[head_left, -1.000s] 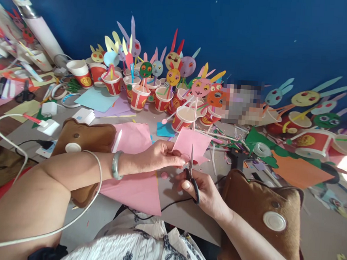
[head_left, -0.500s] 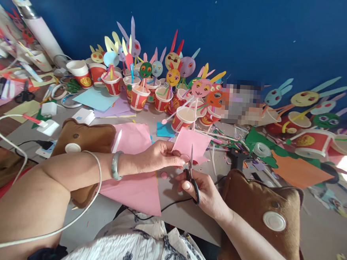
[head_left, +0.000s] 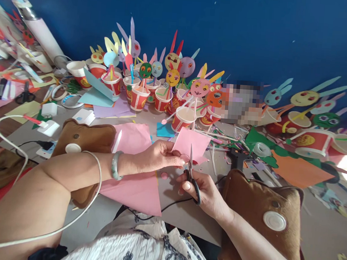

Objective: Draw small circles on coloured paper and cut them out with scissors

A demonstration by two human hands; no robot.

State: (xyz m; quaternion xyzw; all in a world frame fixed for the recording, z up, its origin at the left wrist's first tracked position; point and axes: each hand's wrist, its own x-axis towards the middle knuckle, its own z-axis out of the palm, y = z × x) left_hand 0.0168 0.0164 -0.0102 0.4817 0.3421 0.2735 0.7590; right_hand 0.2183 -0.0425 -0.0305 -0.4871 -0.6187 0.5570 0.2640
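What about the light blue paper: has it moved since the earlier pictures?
Yes. Part of the light blue paper has lifted upward, now hiding more of a red cup behind it; earlier it lay flat.

Matt pink paper (head_left: 194, 141), metal-bladed scissors (head_left: 190, 171) with smooth plastic handles (head_left: 198, 193)

Head view, facing forward-down, seemingly near table (head_left: 198, 222).

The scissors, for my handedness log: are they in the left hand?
No, the right hand grips the scissors, while the left hand holds pink paper.
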